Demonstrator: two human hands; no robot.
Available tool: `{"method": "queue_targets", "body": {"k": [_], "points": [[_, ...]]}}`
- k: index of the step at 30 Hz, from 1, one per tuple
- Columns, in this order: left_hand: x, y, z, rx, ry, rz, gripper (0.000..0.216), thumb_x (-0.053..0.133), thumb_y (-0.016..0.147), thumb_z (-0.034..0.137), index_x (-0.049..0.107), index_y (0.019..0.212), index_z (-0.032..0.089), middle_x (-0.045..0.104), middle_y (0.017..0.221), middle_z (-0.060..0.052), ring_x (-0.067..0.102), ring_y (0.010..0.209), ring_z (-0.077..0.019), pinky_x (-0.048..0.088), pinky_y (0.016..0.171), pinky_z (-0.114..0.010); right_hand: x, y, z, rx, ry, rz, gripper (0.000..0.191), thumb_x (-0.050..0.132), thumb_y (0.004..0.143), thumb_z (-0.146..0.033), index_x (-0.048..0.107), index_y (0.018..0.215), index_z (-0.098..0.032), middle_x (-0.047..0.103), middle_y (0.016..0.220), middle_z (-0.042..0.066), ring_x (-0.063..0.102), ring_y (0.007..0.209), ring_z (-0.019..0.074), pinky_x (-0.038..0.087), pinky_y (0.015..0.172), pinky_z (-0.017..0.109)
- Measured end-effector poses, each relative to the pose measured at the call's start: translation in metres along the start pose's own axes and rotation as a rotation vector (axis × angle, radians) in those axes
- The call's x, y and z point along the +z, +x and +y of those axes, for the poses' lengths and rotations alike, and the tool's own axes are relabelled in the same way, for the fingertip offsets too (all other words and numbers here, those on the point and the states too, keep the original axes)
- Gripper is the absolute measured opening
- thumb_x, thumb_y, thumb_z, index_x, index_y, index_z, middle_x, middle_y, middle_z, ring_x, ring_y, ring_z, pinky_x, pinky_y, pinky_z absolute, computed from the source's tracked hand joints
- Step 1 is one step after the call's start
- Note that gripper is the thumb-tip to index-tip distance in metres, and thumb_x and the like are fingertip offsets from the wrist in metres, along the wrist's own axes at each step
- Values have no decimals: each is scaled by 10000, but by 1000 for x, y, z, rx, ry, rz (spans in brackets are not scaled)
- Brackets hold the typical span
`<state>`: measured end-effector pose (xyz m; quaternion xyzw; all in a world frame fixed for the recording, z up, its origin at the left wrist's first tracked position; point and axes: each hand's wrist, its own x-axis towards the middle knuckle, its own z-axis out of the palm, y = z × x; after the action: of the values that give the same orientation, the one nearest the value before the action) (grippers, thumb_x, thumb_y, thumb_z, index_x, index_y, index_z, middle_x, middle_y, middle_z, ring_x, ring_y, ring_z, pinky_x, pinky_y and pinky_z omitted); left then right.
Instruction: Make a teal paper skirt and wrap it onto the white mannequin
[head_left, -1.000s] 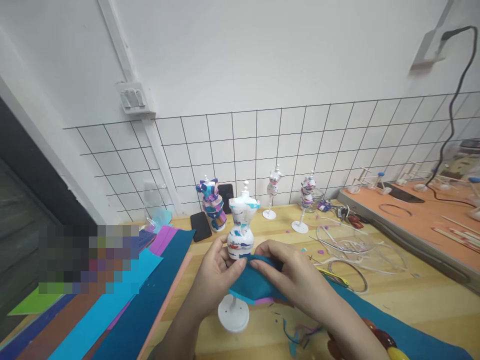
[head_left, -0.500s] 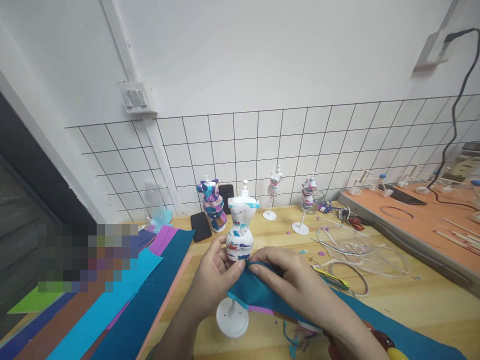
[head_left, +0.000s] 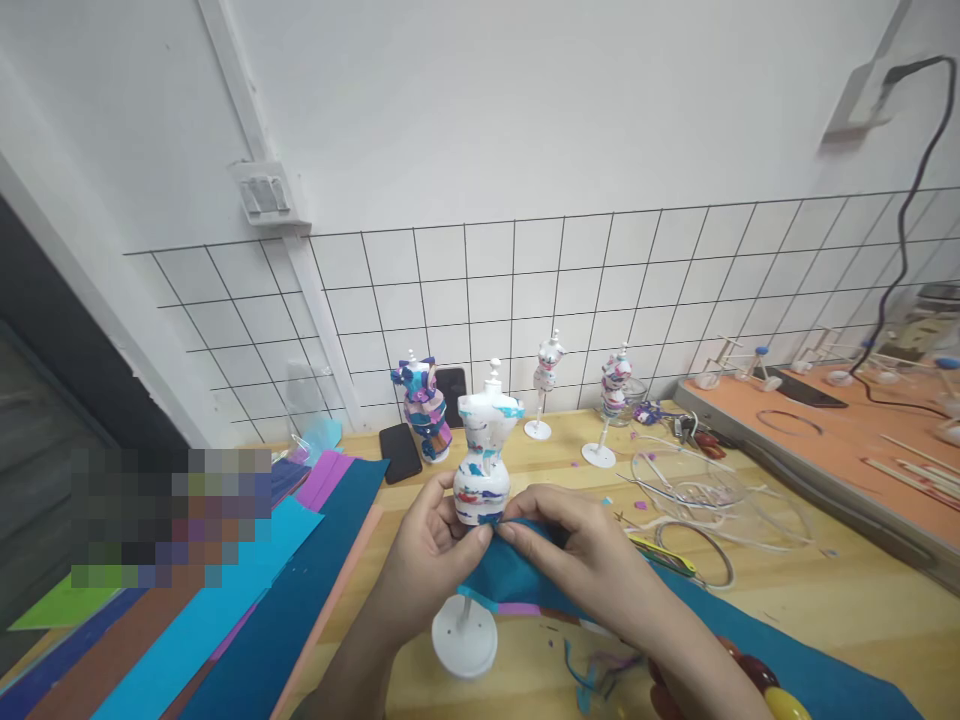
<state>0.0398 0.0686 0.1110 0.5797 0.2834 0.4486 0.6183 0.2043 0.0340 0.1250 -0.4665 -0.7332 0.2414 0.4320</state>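
A small white dress-form mannequin (head_left: 484, 440) with blue, red and teal streaks stands upright on a round white base (head_left: 464, 637). My left hand (head_left: 439, 550) is closed at its lower left, fingers behind the hips and thumb at the bottom edge of the torso. At that edge, my right hand (head_left: 574, 545) pinches a teal sheet (head_left: 517, 572) from the right, with thumb and forefinger together. Below the torso the sheet hangs in front of the stand pole, a purple strip showing under its lower border. Behind the hands, the curled fingers are partly hidden.
Coloured sheets (head_left: 300, 570) lie at the left. Behind stand a dressed mannequin (head_left: 426, 410), two streaked mannequins (head_left: 547, 365) and black phones (head_left: 401, 453). Clear loops of cord (head_left: 720, 490) and yellow-handled cutters (head_left: 667, 555) lie right, beside an orange board (head_left: 825, 440).
My right hand's pinch has shifted slightly toward the mannequin's lower edge. The mannequin is tilted a little differently; my left hand stays nearly still.
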Motion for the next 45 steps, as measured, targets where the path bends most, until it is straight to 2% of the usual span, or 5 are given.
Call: {"method": "queue_targets", "body": {"k": [14,22,28,40,45], "points": [[2,0,0,12,-2,-16,315,618,768,215,472,1047,192,662,976,-76,609,917,-188,452,776,-281,1,0,2,-13,-23,32,102,546,848,-257,611,801,-194,638,735,-6,563,672,126,432,618,239],[-1,0,6,13,14,26,344,618,770,197,456,1074,189,661,983,-74,605,945,-206,457,765,-278,-1,-2,-2,59,-47,-48,171,526,858,-342,602,830,-191,621,714,-1,541,634,129,418,566,240],[-5,-4,9,-36,20,-36,314,593,793,217,459,1076,202,654,1007,-77,610,917,-207,474,725,-280,-2,-2,-3,29,-56,-145,199,511,870,-322,583,745,-185,590,677,-23,512,618,113,394,554,219],[-11,-3,8,-60,-46,-106,315,613,774,219,483,1061,209,650,1003,-77,608,904,-218,465,720,-292,-1,0,-4,-4,-22,-146,109,558,845,-258,648,822,-201,662,790,-1,583,720,136,438,647,236],[-13,-3,7,-67,-38,-109,305,620,767,210,502,1049,215,655,967,-60,605,875,-201,458,709,-281,-2,-1,-4,6,-82,-149,134,605,808,-316,639,765,-194,633,725,-8,557,661,128,414,582,226]]}}
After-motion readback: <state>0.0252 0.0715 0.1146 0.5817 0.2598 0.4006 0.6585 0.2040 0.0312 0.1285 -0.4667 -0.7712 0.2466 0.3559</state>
